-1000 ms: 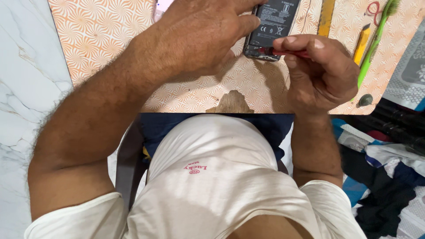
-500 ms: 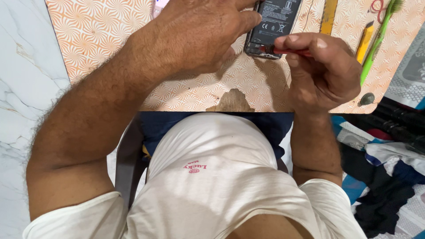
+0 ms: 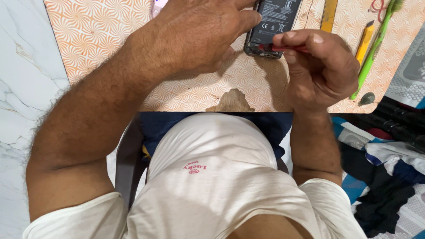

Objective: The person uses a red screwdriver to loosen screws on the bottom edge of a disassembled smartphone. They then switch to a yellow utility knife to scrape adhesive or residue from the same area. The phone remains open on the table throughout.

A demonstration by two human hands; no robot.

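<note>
Opened phone (image 3: 272,26), back cover off and black battery exposed, lying at the top centre of the frame on the orange-patterned counter (image 3: 97,31). Left hand (image 3: 203,37) spread over its left edge, fingers pressing down and steadying it. Right hand (image 3: 321,66) clenched around a thin red tool (image 3: 283,47), pinched between thumb and forefinger, tip touching the phone's lower end. Farther right on the counter: a yellow strip-shaped tool (image 3: 329,15) at the top edge, a yellow cutter (image 3: 365,42), a green toothbrush (image 3: 376,48) lying diagonally, and a small round grey piece (image 3: 367,98) near the counter's edge. Heaped dark clothes (image 3: 389,177) at lower right.
</note>
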